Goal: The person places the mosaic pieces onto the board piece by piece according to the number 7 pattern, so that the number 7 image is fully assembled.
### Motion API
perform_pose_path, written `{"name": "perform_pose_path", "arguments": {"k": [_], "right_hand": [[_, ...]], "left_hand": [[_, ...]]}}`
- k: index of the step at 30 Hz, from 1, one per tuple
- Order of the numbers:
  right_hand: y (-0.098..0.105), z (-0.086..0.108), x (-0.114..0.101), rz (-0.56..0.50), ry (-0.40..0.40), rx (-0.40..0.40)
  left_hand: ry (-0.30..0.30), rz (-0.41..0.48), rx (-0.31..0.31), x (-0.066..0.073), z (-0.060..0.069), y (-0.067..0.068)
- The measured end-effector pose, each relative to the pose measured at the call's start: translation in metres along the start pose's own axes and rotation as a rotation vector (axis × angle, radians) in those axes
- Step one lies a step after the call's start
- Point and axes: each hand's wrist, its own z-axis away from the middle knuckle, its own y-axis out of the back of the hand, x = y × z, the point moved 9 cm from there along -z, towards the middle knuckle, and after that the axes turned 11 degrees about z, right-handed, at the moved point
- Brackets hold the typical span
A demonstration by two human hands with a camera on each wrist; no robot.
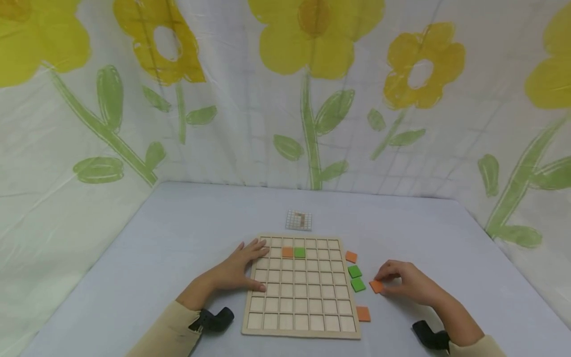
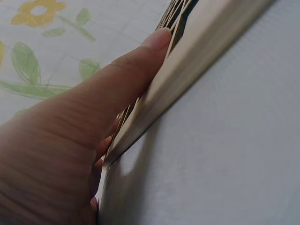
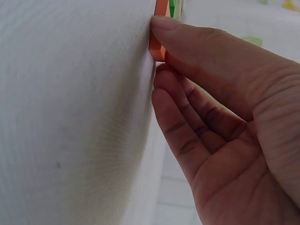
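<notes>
A square wooden grid board (image 1: 301, 333) lies on the white table. One orange tile (image 1: 287, 252) and one green tile (image 1: 300, 253) sit side by side in cells near its far edge. My left hand (image 1: 234, 271) is spread over the board's left side, its thumb (image 2: 152, 49) resting on the rim. To the right of the board, my right hand (image 1: 408, 283) pinches a loose orange tile (image 1: 376, 286) close to the tabletop. In the right wrist view the thumb presses that tile's side; the index fingertip is mostly hidden.
Beside the board's right edge lie two green tiles (image 1: 355, 271) and an orange tile (image 1: 351, 257). Another orange tile (image 1: 363, 314) is by its near right corner. A small card (image 1: 299, 220) with a printed grid lies beyond the board. A flower-printed curtain (image 1: 232, 134) hangs behind.
</notes>
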Motion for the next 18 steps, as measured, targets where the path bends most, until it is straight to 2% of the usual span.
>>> {"name": "perform_pose_path", "arguments": {"k": [11,18], "right_hand": [[0.002,-0.0008,0.0011,0.01,-0.064,-0.013],[0.0044,-0.0084,-0.0007,0.017,-0.062,-0.031]], "left_hand": [[0.0,0.006,0.006,0.0002,0.0012,0.0006],[-0.004,0.007,0.007,0.0018,0.0016,0.0009]]}}
